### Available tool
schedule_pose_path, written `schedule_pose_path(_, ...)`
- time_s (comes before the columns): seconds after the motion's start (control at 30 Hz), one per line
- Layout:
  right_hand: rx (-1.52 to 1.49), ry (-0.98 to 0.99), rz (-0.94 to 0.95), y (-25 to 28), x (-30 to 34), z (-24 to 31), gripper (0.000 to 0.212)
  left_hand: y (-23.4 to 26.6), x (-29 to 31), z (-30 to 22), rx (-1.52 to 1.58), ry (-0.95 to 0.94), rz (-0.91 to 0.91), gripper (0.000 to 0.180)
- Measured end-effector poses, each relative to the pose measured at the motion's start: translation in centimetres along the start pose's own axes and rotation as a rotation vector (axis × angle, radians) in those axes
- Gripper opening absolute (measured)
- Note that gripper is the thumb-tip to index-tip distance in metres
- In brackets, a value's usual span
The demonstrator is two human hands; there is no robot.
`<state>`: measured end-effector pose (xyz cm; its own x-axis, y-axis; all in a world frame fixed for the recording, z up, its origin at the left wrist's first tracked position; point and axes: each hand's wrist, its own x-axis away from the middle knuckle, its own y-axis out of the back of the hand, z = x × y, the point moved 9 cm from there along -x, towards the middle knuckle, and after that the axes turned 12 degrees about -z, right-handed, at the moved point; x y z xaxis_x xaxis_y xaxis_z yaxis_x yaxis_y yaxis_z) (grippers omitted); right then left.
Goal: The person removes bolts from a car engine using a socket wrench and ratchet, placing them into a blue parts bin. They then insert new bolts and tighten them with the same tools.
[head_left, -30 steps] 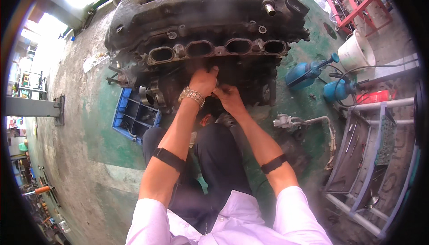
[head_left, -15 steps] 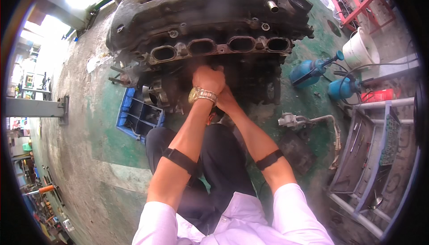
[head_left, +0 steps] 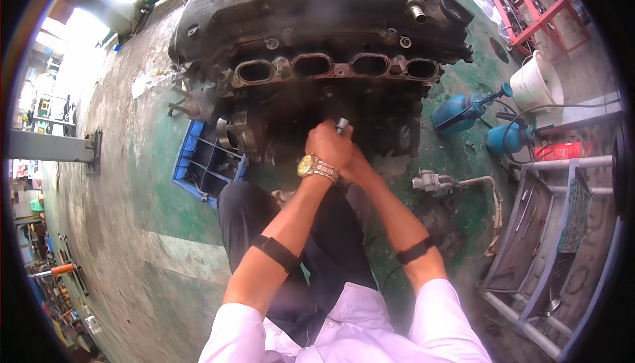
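Note:
A dark, greasy engine [head_left: 324, 25] with a row of oval ports fills the space in front of me. My left hand [head_left: 329, 146], wearing a wristwatch [head_left: 311, 164], is closed below these ports. From its top juts a short, shiny metal end [head_left: 342, 125], shaped like a socket; the rest of that tool is hidden. Close behind and against it on the right is my right hand [head_left: 360, 166], its fingers curled and mostly covered by the left. What the right hand grips cannot be made out. Both hands are just short of the engine's shadowed lower side.
On the floor left of my knees lies a blue divided tray [head_left: 192, 164] with small parts. To the right are a metal pipe fitting [head_left: 430, 181], blue pump sprayers [head_left: 463, 111], a white bucket [head_left: 537, 82], a red frame [head_left: 529, 5] and a grey metal rack [head_left: 529, 230].
Both hands have come down and back from the engine, bringing the shiny metal end into sight. The view has shifted slightly, so the engine sits farther right.

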<state>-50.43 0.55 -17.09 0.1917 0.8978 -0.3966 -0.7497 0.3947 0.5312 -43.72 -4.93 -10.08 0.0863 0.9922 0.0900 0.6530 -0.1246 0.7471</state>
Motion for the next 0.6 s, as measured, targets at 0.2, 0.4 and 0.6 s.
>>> schedule_pose_path(0.2,-0.009,-0.630,0.237,5.8,6.1,-4.1,0.028,-6.0,3.2,0.4,0.170,0.120,0.250,0.042)
schedule_pose_path(0.4,0.124,-0.498,0.143,13.7,4.0,0.3,0.024,-7.4,5.6,-0.8,0.336,0.150,0.403,0.041)
schedule_pose_path(0.6,0.334,-0.241,0.089,18.3,1.6,6.1,0.026,-4.9,8.3,-1.8,0.699,0.364,0.529,0.029)
